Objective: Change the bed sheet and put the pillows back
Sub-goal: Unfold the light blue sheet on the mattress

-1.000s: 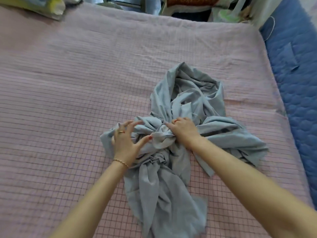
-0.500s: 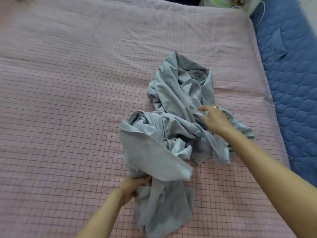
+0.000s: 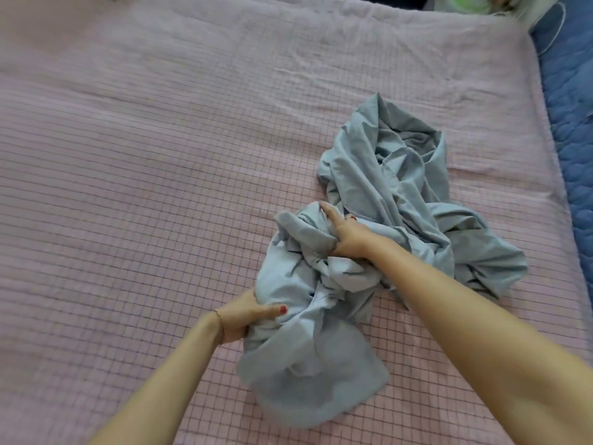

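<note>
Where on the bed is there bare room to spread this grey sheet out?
The pink checked cover lies bare left of the bunched grey sheet, and beyond it toward the far edge. The crowded part is right of centre, where the left hand and right hand grip the bundle, near the blue quilt.

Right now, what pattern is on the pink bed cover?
A thin dark grid on the pink bed cover, clearest in the head view.

A pale grey-blue bed sheet [image 3: 398, 200] is bunched in a crumpled heap on the right half of the bed, spread over a pink checked mattress cover [image 3: 144, 187].
</note>
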